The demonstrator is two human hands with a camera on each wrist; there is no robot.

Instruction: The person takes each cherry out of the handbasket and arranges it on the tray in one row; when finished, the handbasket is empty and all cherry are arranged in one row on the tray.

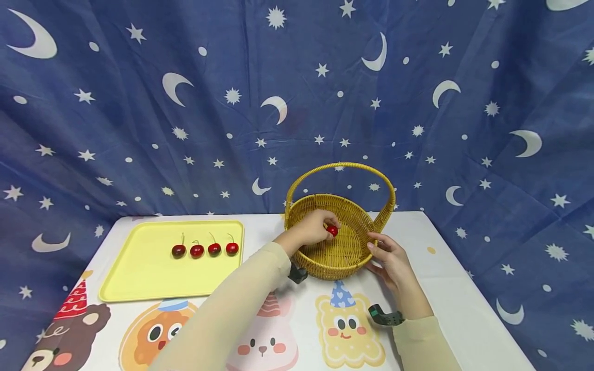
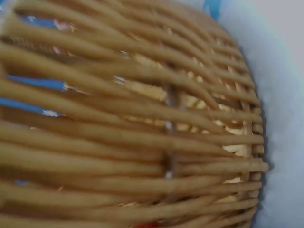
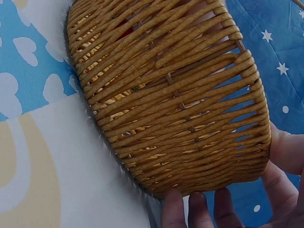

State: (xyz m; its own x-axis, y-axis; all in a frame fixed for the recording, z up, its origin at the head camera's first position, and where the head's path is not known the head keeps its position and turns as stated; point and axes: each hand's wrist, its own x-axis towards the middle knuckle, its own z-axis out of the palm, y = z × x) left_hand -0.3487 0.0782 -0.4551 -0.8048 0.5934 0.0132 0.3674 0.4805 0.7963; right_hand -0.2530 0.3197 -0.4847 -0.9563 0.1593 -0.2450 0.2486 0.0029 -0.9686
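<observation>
A woven yellow basket (image 1: 325, 264) with a hoop handle stands at the table's back middle. My left hand (image 1: 315, 229) reaches over its near rim and pinches a red cherry (image 1: 332, 230) just above the basket's floor. My right hand (image 1: 389, 256) holds the basket's right wall, with the thumb (image 3: 286, 151) near the rim and the fingertips (image 3: 199, 211) lower down. The left wrist view shows only the basket's weave (image 2: 142, 123) close up. The same wall of the basket (image 3: 175, 90) fills the right wrist view.
A pale yellow tray (image 1: 139, 281) lies at the left with several dark red cherries (image 1: 205, 250) in a row. The white tablecloth (image 1: 287, 330) carries cartoon prints. A blue star-and-moon curtain (image 1: 297, 103) hangs right behind the table.
</observation>
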